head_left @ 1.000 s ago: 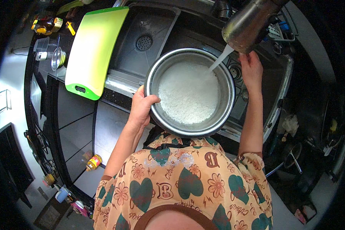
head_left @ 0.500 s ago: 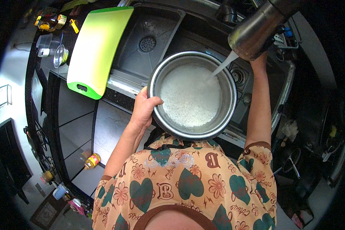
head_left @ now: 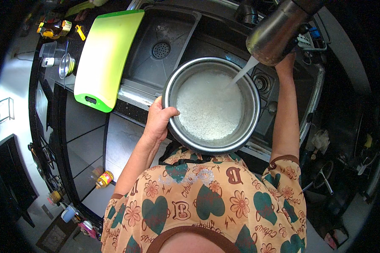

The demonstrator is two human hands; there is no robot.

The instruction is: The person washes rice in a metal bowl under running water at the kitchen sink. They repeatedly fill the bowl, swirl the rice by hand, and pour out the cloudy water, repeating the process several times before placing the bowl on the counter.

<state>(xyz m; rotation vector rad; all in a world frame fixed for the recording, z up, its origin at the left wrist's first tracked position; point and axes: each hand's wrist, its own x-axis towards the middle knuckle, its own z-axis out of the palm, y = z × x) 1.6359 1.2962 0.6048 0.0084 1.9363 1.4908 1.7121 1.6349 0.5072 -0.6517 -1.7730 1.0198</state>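
Note:
A round metal pot point(head_left: 171, 90) holds white rice point(head_left: 209, 120) under cloudy water. My left hand point(head_left: 158, 118) is closed on its left rim, thumb over the edge and fingers beneath. From the black faucet head point(head_left: 268, 40) at the upper right, a stream of water point(head_left: 242, 72) runs into the pot's far right side. My right hand point(head_left: 286, 65) is up beside the faucet head, which covers its fingers, so whether it grips the faucet cannot be seen. The pot is above the near edge of a dark double sink point(head_left: 139, 63).
Left of the sink, a green and white cutting board point(head_left: 103, 55) lies on the counter. Beyond it are a small glass bowl point(head_left: 67, 67), a yellow peeler-like tool point(head_left: 80, 32) and a dark bottle point(head_left: 55, 28). A yellow-labelled bottle point(head_left: 105, 179) is at the lower left.
Water keeps running into the pot. The faucet head appears slightly further left in the picture, and the whole view has shifted a little. My left hand keeps its hold on the rim.

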